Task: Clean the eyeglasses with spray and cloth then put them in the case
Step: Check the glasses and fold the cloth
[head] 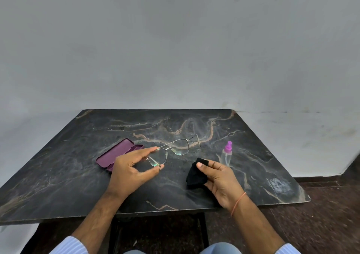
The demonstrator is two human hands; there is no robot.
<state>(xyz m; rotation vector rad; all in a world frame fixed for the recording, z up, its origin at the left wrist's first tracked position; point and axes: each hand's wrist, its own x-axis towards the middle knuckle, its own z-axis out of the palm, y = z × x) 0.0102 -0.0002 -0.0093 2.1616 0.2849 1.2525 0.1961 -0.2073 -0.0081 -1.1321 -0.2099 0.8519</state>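
Head view: dark marble-look tabletop [194, 121] w/ tan veins, set against a pale wall [175, 49]. Left hand [130, 170] is over the middle of the tabletop, toward the near edge, pinching the eyeglasses [173, 150] by the rim of one lens: thumb at the lower rim, fingertips at the upper rim. Thin metal frame, clear lenses; other lens and one temple arm stick out toward the far right, temple unfolded. Can't tell if the frame touches the tabletop or is held just above it. Right hand [220, 177] is beside it on the right, nearer the front edge, gripping a crumpled black cloth [195, 172] btw thumb and curled fingers; cloth bunches out to the left of the palm. Thin orange thread [238, 203] around the right wrist. Purple glasses case [116, 153] lies open on the tabletop left of centre, just behind the left hand, partly hidden by it. Small clear spray bottle [227, 154] w/ pink nozzle stands upright toward the right edge, just behind the right hand. Light blue sleeves [68, 248] at the bottom corners
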